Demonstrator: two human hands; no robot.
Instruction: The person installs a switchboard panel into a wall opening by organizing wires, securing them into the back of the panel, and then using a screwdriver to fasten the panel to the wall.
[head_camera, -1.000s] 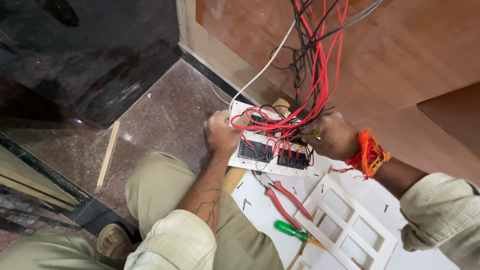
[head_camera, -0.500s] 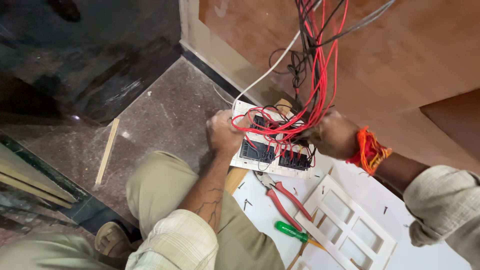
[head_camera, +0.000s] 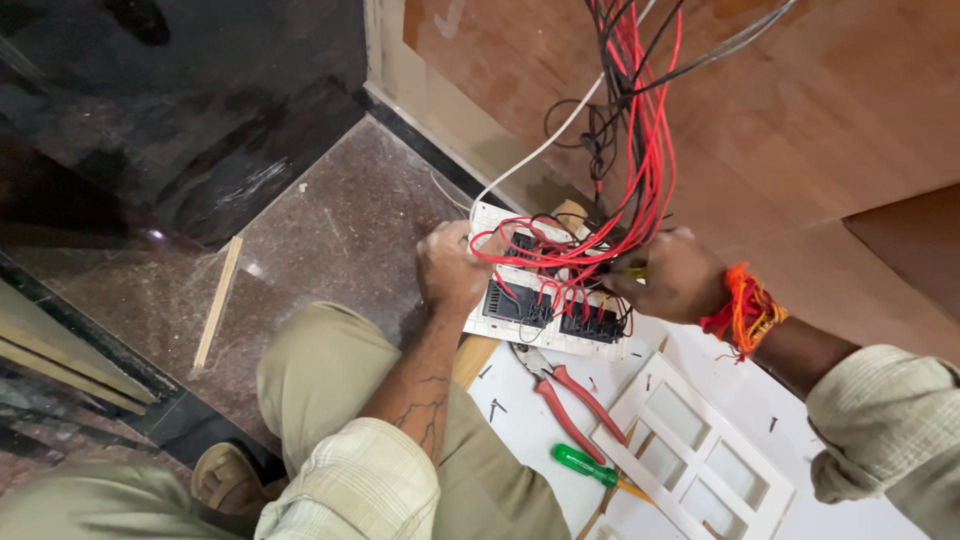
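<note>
A white switch plate (head_camera: 545, 335) with black switch modules and a tangle of red wires (head_camera: 640, 170) lies face down in front of me. My left hand (head_camera: 452, 268) grips its left edge. At the plate's right end my right hand (head_camera: 672, 277) is closed around a small yellow-handled tool, its tip among the wires. An orange thread band is on that wrist.
Red-handled pliers (head_camera: 563, 390), a green-handled screwdriver (head_camera: 585, 465) and a white cover frame (head_camera: 690, 450) lie on a white board with several loose screws. A wood panel wall (head_camera: 830, 110) stands behind. A wooden strip (head_camera: 218, 300) lies on the stone floor, left.
The view has shifted slightly. Both hands stay on the switch plate, with the right hand working a little at the wires.
</note>
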